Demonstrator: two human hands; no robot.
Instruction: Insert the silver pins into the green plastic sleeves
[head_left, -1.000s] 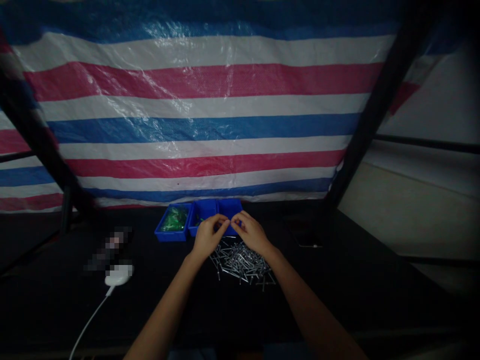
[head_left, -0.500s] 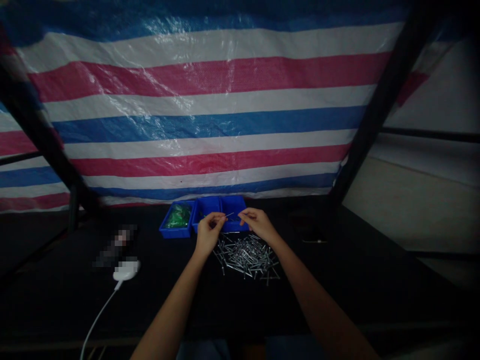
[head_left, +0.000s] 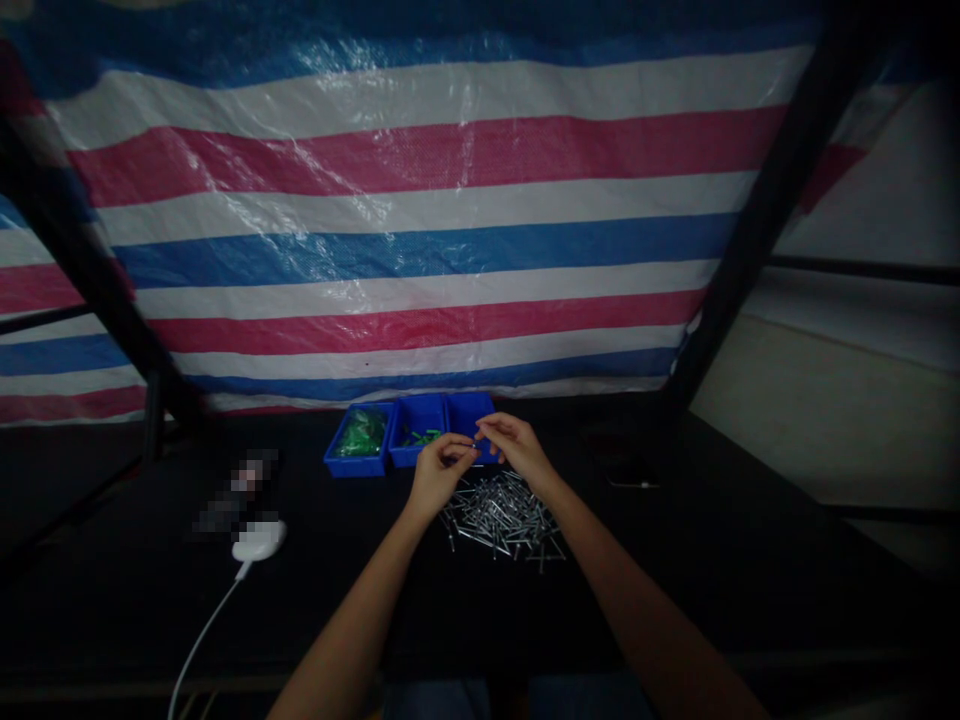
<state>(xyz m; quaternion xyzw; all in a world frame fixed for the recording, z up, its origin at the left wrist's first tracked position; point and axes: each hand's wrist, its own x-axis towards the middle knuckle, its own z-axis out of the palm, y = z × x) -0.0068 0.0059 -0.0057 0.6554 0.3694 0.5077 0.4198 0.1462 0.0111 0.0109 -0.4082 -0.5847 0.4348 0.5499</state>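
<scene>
My left hand pinches a slim silver metal pin between thumb and fingertips. Only a small bright bit of the pin shows. Close beside it, my right hand has thumb and fingers together at the pin's other end; what it grips is hidden. Below both hands lies a loose heap of similar silver metal pins. Just behind the hands stand blue bins: the middle bin has small green pieces in it, and the right bin is partly covered by my fingers.
At the left, another blue bin contains a green plastic bag. A white round device with a cable and a blurred item lie further left. A dark flat object rests at right. Striped sheeting hangs behind the black table.
My left hand has moved right, bringing the pin up to my right hand, so the fingertips nearly meet. The green pieces in the middle bin now show. The view has shifted slightly.
</scene>
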